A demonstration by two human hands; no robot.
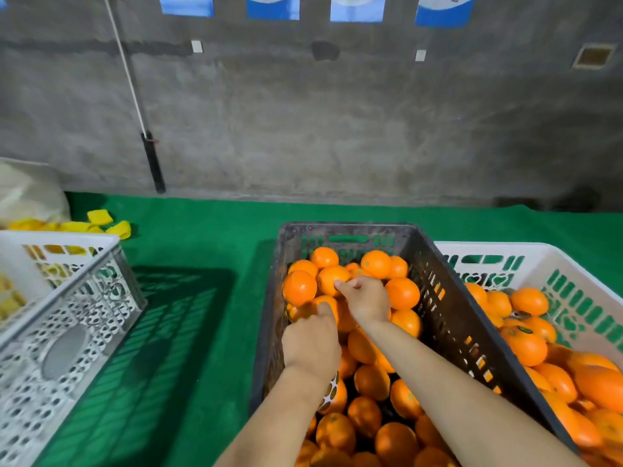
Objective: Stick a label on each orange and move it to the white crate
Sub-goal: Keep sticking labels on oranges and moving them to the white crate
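- Pressing its forefinger tip on an orange (332, 279) at the far end of the dark crate (448, 298), the right hand (365, 299) is curled; whether a label lies under the tip is too small to tell.
- The left hand (312, 345), just nearer, shows only its back. Its grip cannot be told, though a label strip (332, 387) peeks out under the wrist.
- A light press on dimpled peel may leave the label loose.
- Lifting this orange from the heap could set neighbours rolling.
- The white crate (573, 264), right of the right hand, is well filled; an orange dropped there might bruise or roll.
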